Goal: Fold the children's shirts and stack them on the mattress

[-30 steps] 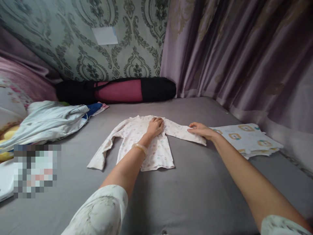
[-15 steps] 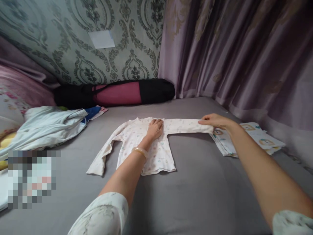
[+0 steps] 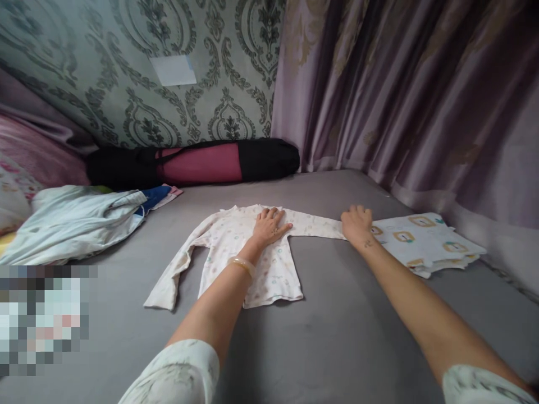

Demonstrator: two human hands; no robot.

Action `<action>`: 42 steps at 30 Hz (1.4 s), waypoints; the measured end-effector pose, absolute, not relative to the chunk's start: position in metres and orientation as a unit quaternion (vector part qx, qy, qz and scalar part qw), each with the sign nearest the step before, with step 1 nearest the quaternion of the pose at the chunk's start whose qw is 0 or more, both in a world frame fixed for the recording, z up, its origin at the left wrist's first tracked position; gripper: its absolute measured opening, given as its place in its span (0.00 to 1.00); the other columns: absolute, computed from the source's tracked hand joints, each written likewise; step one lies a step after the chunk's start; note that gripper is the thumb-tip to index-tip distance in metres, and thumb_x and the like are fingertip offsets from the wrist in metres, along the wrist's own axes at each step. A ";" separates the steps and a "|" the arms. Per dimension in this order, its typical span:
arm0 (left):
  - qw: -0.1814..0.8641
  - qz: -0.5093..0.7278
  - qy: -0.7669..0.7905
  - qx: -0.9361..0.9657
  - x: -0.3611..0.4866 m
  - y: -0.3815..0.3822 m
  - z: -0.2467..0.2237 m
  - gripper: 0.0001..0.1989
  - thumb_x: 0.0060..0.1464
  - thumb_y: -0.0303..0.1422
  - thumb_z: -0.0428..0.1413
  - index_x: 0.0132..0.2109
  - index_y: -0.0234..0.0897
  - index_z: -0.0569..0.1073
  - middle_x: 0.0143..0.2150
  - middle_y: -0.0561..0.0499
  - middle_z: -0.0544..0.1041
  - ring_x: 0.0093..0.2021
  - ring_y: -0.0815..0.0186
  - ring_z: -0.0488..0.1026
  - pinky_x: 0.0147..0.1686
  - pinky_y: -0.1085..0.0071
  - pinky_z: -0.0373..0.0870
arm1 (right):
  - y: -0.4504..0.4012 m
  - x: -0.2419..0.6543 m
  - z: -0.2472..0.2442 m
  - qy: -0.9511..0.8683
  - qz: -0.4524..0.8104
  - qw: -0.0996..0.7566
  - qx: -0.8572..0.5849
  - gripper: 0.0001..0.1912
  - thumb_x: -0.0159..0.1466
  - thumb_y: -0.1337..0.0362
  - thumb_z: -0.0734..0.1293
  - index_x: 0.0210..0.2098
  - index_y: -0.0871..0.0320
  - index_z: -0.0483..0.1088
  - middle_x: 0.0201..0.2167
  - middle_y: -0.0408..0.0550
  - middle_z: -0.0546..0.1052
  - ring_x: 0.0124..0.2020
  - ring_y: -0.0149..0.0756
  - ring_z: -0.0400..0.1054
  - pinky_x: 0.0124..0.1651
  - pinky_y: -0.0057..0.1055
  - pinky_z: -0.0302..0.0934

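Note:
A small white long-sleeved shirt (image 3: 229, 241) with a faint coloured pattern lies spread on the grey sheet (image 3: 337, 331). My left hand (image 3: 269, 226) rests flat on its upper chest near the collar, fingers apart. At the cuff of the right-hand sleeve, my right hand (image 3: 357, 224) is closed with its fingers curled over the cloth. The other sleeve slants down to the left and is creased, with nothing touching it.
Folded white cloths (image 3: 425, 238) with orange prints lie right of my right hand. A crumpled pale garment (image 3: 80, 219) is at the left. Along the wall lies a long black and red bag (image 3: 202, 163). Purple curtains (image 3: 328, 84) hang at the right.
My right hand has moved slightly left and turned, and its fingers are now curled. The sleeve under it now slopes down a little. My left hand's thumb and fingers have spread.

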State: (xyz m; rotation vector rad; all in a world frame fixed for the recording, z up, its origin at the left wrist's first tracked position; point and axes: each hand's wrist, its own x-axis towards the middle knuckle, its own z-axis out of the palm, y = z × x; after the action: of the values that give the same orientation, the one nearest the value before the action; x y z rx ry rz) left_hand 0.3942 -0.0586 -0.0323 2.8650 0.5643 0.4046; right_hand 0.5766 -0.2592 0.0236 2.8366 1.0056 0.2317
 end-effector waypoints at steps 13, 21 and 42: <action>0.070 0.129 0.190 0.971 0.398 -0.056 -0.043 0.25 0.65 0.37 0.39 0.66 0.40 0.61 0.68 0.47 0.62 0.69 0.54 0.53 0.66 0.54 0.47 | -0.176 0.480 -0.022 0.480 -0.054 -0.093 0.871 0.30 0.72 0.56 0.45 0.69 0.61 0.50 0.71 0.52 0.50 0.71 0.47 0.40 0.69 0.54 0.34; 0.080 0.106 0.183 0.974 0.399 -0.056 -0.042 0.31 0.65 0.47 0.37 0.68 0.37 0.57 0.70 0.43 0.57 0.70 0.49 0.50 0.67 0.50 0.44 | -0.226 0.512 -0.012 0.397 -0.091 -0.039 0.912 0.31 0.71 0.49 0.43 0.70 0.47 0.46 0.72 0.49 0.46 0.71 0.56 0.36 0.63 0.69 0.33; 0.099 0.116 0.238 0.959 0.289 -0.034 0.007 0.18 0.60 0.32 0.49 0.56 0.30 0.68 0.58 0.35 0.70 0.61 0.53 0.65 0.59 0.59 0.62 | -0.119 0.440 0.000 0.519 -0.053 -0.088 0.849 0.31 0.70 0.60 0.49 0.69 0.67 0.49 0.71 0.58 0.48 0.71 0.45 0.38 0.69 0.49 0.33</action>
State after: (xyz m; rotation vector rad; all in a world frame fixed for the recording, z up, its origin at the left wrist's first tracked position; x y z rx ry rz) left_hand 0.2892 -0.0343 0.0074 2.8372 0.7050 0.3429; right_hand 0.4402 -0.1186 -0.0001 2.8268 1.7275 -0.1755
